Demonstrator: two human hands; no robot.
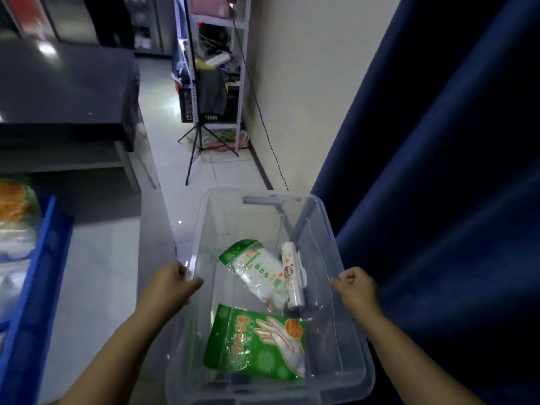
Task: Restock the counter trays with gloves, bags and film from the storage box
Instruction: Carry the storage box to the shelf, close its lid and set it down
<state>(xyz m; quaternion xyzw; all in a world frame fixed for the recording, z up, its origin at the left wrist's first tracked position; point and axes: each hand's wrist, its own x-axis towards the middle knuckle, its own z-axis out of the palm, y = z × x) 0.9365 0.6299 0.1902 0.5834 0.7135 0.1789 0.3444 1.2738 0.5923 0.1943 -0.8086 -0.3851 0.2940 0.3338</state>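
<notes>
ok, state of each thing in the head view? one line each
storage box: no lid, three items inside
glove pack: flat in box, near end
bag pack: flat in box, far end
film roll: lying against bag pack
left hand: grips box's left rim
right hand: grips box's right rim
blue tray: at left, holds packs
</notes>
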